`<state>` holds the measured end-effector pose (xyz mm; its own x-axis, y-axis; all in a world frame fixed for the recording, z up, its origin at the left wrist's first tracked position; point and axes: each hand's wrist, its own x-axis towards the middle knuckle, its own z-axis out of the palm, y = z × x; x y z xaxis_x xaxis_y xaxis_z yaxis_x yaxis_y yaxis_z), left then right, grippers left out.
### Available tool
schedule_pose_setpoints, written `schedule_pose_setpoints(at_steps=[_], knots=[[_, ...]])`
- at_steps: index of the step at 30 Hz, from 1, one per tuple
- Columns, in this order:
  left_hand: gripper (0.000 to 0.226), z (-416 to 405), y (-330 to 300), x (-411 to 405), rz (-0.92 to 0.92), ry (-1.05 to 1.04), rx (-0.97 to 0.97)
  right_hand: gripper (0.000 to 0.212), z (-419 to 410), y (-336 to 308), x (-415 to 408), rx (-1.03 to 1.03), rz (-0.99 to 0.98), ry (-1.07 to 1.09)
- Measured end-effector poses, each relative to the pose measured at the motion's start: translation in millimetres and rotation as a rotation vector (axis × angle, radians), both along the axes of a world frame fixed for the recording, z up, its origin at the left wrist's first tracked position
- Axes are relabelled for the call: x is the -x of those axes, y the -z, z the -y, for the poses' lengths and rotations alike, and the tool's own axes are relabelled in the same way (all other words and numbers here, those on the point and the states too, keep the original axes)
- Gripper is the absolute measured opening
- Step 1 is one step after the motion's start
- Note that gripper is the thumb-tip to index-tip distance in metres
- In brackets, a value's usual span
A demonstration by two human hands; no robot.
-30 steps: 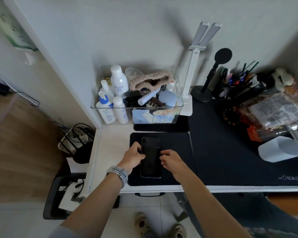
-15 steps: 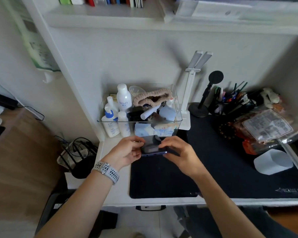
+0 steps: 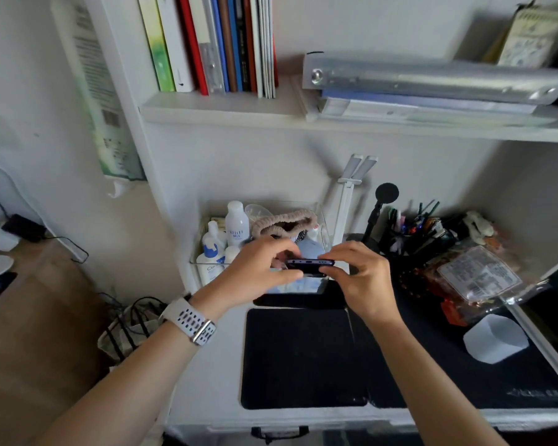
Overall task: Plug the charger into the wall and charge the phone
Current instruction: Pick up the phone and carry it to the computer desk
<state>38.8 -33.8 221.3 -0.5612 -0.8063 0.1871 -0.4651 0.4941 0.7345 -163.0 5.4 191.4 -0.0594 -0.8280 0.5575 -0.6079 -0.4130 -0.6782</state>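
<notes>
Phone (image 3: 310, 266) is up off the surface (image 3: 213, 365) now, mid-frame, both hands pinching its ends: left (image 3: 255, 272), right (image 3: 358, 278). Port edge faces the camera, no charger plugged in yet, I'd guess.

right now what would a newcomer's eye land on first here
First, the two hands, left hand and right hand, raised over the desk and pinching a dark slim phone between them, its edge toward the camera. Behind it stands a clear plastic box of white toiletry bottles, and above, a row of colourful upright books on the shelf.
</notes>
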Motion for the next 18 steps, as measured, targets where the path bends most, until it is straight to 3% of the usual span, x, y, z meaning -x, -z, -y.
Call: schedule_pose_setpoints(at_steps=[1,4,7,10,18], knots=[[0.022,1,-4,3,0.02,0.005,0.13,0.02,0,-5,1,0.019,0.004,0.0],[0.025,0,-12,10,-0.002,0.012,0.254,0.022,-2,-19,2,0.081,-0.006,-0.01],[0.019,-1,-17,14,-0.132,-0.074,0.393,0.022,-3,-29,2,0.125,-0.002,-0.002],[0.018,0,-21,12,-0.25,-0.157,0.437,0.019,0,-38,-3,0.142,0.016,-0.01],[0.015,3,-35,4,-0.274,-0.194,0.544,0.019,7,-52,-10,0.167,0.005,-0.023]])
